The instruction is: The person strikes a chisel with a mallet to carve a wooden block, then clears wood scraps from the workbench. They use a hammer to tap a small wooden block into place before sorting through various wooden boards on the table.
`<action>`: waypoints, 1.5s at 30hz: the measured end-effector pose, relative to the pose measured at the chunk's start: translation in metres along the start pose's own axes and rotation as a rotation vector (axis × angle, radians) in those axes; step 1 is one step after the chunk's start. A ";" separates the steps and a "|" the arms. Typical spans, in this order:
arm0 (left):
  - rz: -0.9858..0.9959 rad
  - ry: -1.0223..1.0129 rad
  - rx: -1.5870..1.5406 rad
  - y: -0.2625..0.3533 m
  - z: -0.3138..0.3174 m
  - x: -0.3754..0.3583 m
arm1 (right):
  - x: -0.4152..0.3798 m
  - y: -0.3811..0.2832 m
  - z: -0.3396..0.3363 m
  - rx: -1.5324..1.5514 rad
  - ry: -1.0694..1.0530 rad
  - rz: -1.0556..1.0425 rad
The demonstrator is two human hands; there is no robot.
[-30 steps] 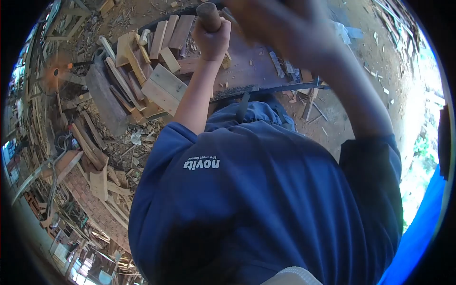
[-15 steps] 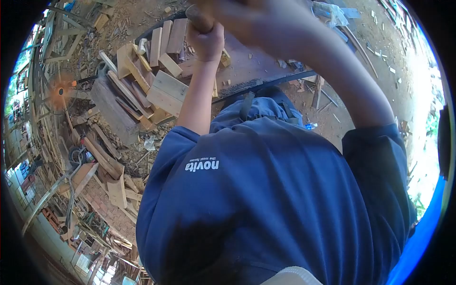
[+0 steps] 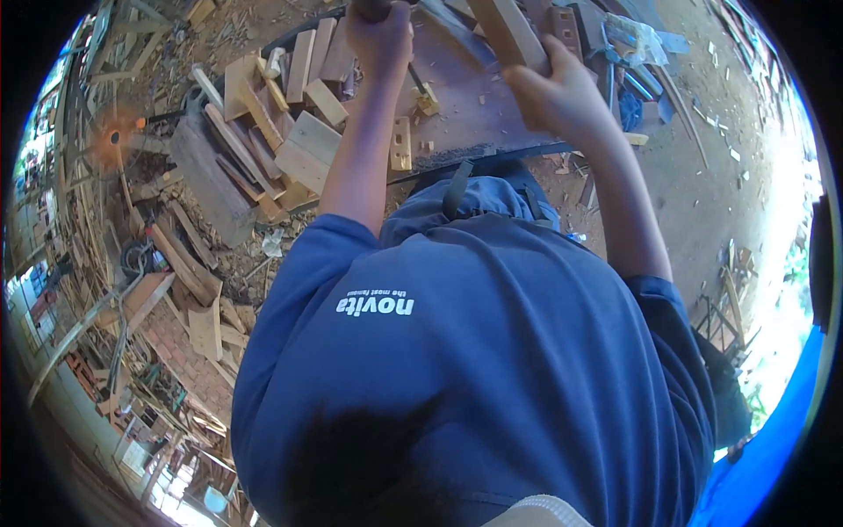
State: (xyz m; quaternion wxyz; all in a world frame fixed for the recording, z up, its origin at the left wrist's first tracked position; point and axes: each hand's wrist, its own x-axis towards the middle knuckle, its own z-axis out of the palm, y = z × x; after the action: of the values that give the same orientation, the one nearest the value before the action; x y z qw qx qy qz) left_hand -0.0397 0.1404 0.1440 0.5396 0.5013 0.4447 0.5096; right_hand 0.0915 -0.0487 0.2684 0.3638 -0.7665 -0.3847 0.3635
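At the top centre-left, my left hand [image 3: 379, 42] is wrapped round the dark handle of a chisel-like tool [image 3: 416, 77]. Its thin shaft slants down to a small yellowish wood block [image 3: 428, 100] on the brown work surface [image 3: 474, 110]. My right hand [image 3: 558, 98] grips a thick wooden piece [image 3: 509, 33] to the right, apart from the left hand; the piece's far end is cut off by the top edge. Below the small block, a pale block with holes [image 3: 401, 144] lies near the surface's front edge.
Cut boards [image 3: 307, 149] are piled left of the work surface. A reddish block with holes [image 3: 566, 31] and clear plastic [image 3: 634, 39] lie at the upper right. An orange round object [image 3: 114, 138] is at the far left. Scrap wood [image 3: 189, 263] covers the left ground.
My right hand has moved down and right from above the left hand, and the wooden piece in it now shows. The left hand has shifted slightly up; the tool's shaft has come into view.
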 end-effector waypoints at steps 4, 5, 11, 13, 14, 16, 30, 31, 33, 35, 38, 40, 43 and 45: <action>-0.010 -0.019 0.022 0.008 0.007 0.008 | 0.011 0.106 0.040 -0.446 0.022 0.139; 0.014 0.002 0.027 0.004 0.009 0.011 | 0.010 0.124 0.052 -0.449 0.009 0.134; -0.013 0.048 0.064 0.012 0.007 0.015 | 0.017 0.225 0.113 -0.566 0.179 0.036; -0.047 -0.043 0.030 0.011 -0.007 0.021 | 0.018 0.242 0.121 -0.624 0.177 -0.012; -0.044 -0.030 0.041 0.013 -0.009 0.022 | 0.020 0.248 0.125 -0.688 0.189 -0.056; -0.007 0.098 -0.061 0.023 -0.008 0.018 | 0.021 0.249 0.129 -0.685 0.146 -0.005; 0.003 0.184 -0.219 0.000 -0.045 0.020 | 0.083 0.137 0.183 -0.009 -0.254 -0.355; 0.006 0.189 -0.216 0.001 -0.052 0.020 | 0.091 0.145 0.187 0.057 -0.337 -0.257; -0.002 -0.037 -0.341 0.004 -0.066 0.015 | 0.110 0.171 0.195 0.094 -0.326 -0.245; -0.014 -0.155 -0.407 0.003 -0.068 0.008 | 0.120 0.188 0.186 0.083 -0.329 -0.160; 0.074 -0.229 -0.544 0.001 -0.060 -0.001 | 0.127 0.228 0.192 -0.006 -0.391 -0.232; 0.108 -0.141 -0.366 -0.001 -0.049 -0.008 | 0.102 0.201 0.188 0.008 -0.407 -0.173; 0.172 -0.195 -0.286 -0.022 -0.048 -0.014 | 0.086 0.188 0.188 0.161 -0.430 -0.323; 0.165 -0.215 -0.271 -0.034 -0.050 -0.020 | 0.079 0.193 0.192 -0.032 -0.404 -0.369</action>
State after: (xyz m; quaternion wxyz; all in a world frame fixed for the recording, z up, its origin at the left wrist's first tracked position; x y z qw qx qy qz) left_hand -0.0870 0.1259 0.1044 0.6028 0.5105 0.2693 0.5509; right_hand 0.0286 -0.0126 -0.0055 0.3277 -0.6009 -0.5884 0.4305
